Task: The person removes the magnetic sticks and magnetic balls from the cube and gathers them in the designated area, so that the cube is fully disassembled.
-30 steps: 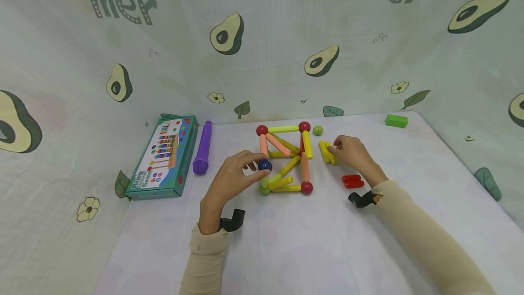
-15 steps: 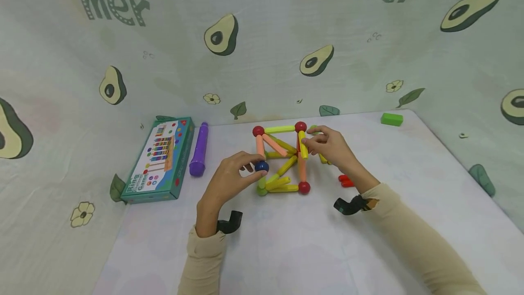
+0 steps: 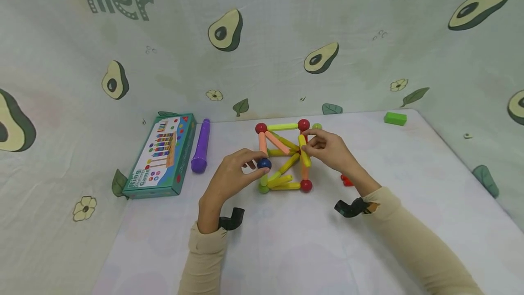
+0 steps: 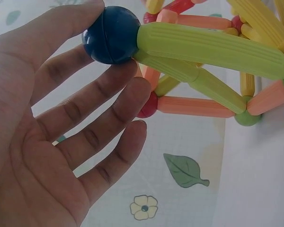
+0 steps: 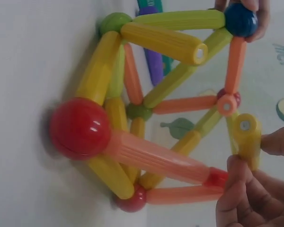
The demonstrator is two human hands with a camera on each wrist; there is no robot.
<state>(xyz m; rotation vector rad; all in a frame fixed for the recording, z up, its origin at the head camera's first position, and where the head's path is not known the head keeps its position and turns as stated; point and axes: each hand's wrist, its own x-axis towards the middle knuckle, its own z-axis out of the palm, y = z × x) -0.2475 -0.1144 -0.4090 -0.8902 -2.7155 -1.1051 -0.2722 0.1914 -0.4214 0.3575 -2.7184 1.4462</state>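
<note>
Grip of the left hand [image 3: 235, 173] is clamping a blue ball [image 3: 264, 163] just below the head view's centre, and that of the right hand [image 3: 330, 150] is pinching a yellow rod [image 3: 304, 151] slightly higher, rightward. Between the hands, a structure of rods and balls [image 3: 289, 162] is standing on the table [image 3: 294, 249]. Leftward, a box [image 3: 159, 156] is lying.

Soft, diffuse light puts faint glints on the blue ball [image 4: 112, 35].

Both hands [image 3: 234, 173] [image 3: 330, 150] are held forward, each pinching.
</note>
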